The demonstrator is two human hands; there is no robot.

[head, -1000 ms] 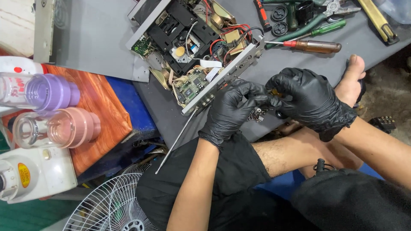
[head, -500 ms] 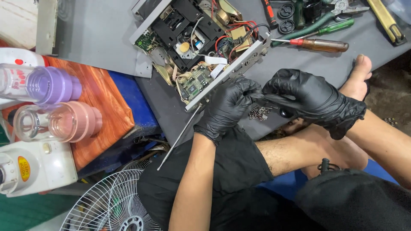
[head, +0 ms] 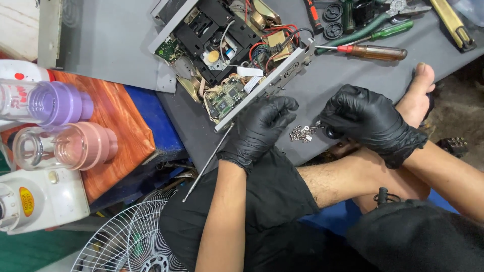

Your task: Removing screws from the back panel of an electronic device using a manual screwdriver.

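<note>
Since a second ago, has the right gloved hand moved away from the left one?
Yes. The right hand has drawn off to the right of the left hand, away from the opened device, baring a small pile of screws on the grey mat.

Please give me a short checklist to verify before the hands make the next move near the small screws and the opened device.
1. Both hands gloved: left hand and right hand in black gloves, ok.
2. Loose screws gathered in one pile on the grey mat: ok.
3. Opened device resting flat on the mat: ok.
4. Brown-handled screwdriver lying within reach: ok.
5. Right hand holds a small dark part: cannot tell what.
6. Bare foot lies close to the screws: not ok.
</note>
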